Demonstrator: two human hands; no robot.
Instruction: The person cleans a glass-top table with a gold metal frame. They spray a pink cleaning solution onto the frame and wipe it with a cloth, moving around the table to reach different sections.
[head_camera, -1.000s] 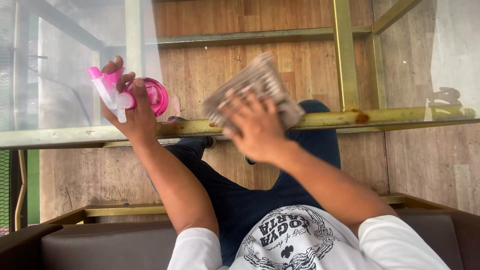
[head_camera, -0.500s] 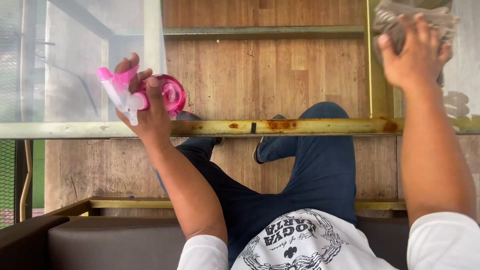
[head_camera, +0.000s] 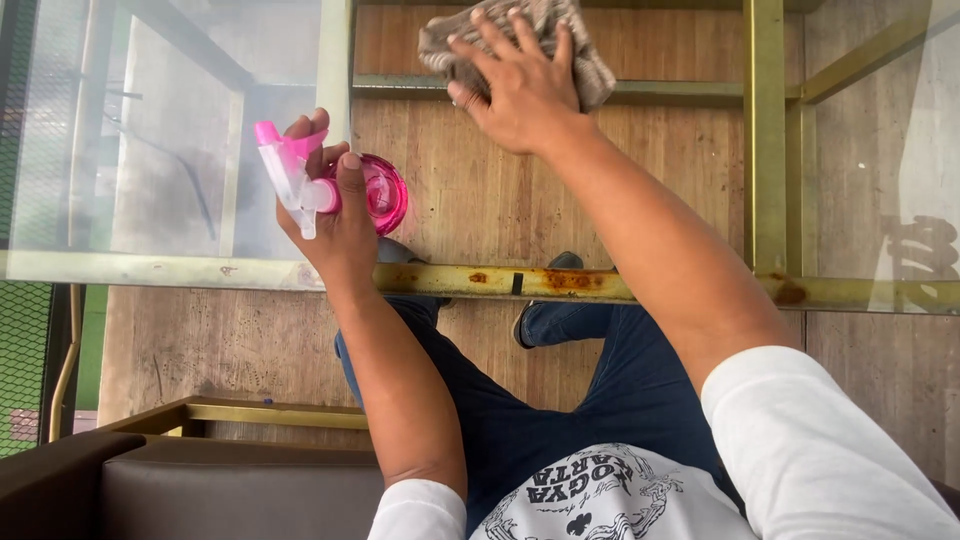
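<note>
Wooden floor planks show through a clear glass bench top (head_camera: 180, 150) framed in tarnished, rust-spotted brass-coloured metal bars (head_camera: 600, 285), seen from above by the person seated on a dark brown cushioned seat (head_camera: 230, 490) at the near edge. One left hand (head_camera: 335, 215) is raised just over the near edge of the bench, wrist bent back, its fingers (head_camera: 350, 175) wrapped tight around the neck of a single pink translucent plastic spray bottle with a white and pink trigger head (head_camera: 330, 185); the nozzle points toward the left side, and the round bottle body sits behind the thumb. One right hand (head_camera: 520, 85) reaches far out toward the far edge, arm nearly straight, palm down, fingers (head_camera: 500, 40) spread flat and pressing on one crumpled grey-brown cloth (head_camera: 520, 45) that lies against the glass near a far crossbar. The cloth bulges out on both sides of the hand. Beneath the glass the person's dark blue trousers (head_camera: 560, 400) and two dark shoes show, partly crossed by the near bar. A white short-sleeved shirt with a black print (head_camera: 620, 495) fills the bottom, and the right sleeve hides part of the seat. Green mesh (head_camera: 20, 370) stands at the lower left
</note>
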